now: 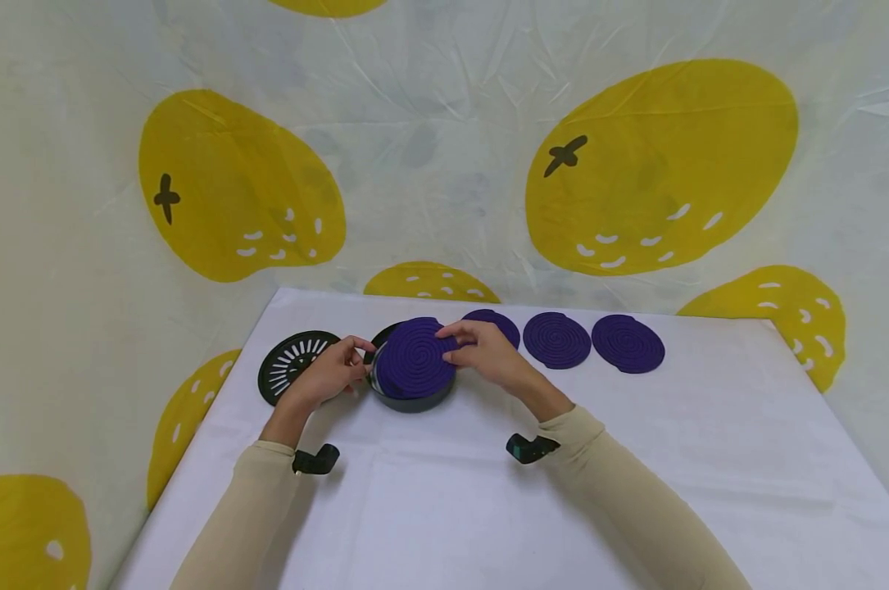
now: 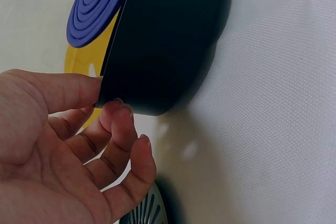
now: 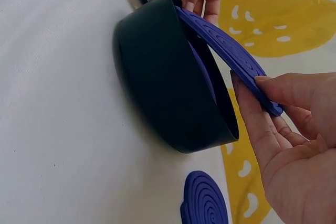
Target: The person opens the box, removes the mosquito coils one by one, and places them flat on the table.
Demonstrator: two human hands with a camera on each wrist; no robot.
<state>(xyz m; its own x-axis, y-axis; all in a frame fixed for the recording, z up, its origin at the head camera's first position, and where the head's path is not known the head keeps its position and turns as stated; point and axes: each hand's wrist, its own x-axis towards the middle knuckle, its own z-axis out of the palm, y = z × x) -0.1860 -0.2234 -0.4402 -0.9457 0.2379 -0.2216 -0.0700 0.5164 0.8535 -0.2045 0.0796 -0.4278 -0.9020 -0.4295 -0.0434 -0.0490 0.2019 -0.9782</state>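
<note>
A purple round coaster (image 1: pixel 418 358) with a spiral of raised rings hangs tilted over a dark round container (image 1: pixel 415 405). My right hand (image 1: pixel 494 358) pinches its right edge between thumb and fingers, and the coaster's far end dips to the container's rim in the right wrist view. Another purple coaster (image 3: pixel 202 72) shows inside the container's wall. On the left, my left hand (image 1: pixel 332 373) pinches the container's rim with thumb and fingertips; in the left wrist view its thumb (image 2: pixel 79 88) lies right at the rim.
A black slotted round lid (image 1: pixel 276 377) lies left of the container, partly behind my left hand. To the right, a row of purple coasters (image 1: pixel 557 340) lies flat along the back of the white-covered table (image 1: pixel 429 508). A fruit-patterned curtain (image 1: pixel 444 164) hangs behind.
</note>
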